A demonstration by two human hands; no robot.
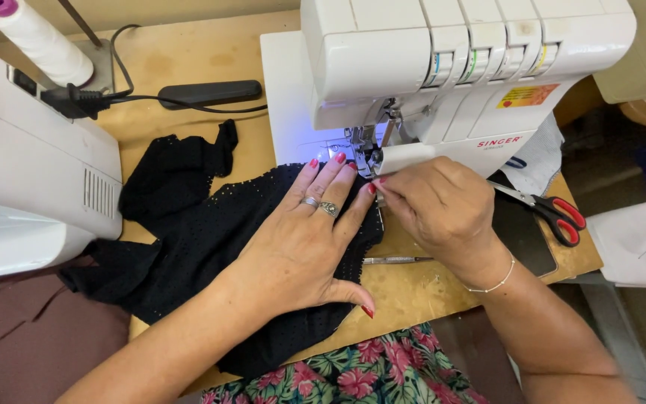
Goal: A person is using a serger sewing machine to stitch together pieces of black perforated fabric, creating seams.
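L hand (304,239) flat on black fabric (181,239); R hand (431,206) pinching its edge at presser foot (364,153).

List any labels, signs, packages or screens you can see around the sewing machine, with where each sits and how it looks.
Warning sticker: front of the white overlock machine, right side; tilted rectangle, orange and yellow.
Red lettered logo: lower front of the machine, below the sticker; small.
Coloured tension dial marks: row along the machine's top front; blue, green, red, yellow stripes.
Dark flat slab, maybe a phone screen: right of the right hand; blank black.
No packages seen.
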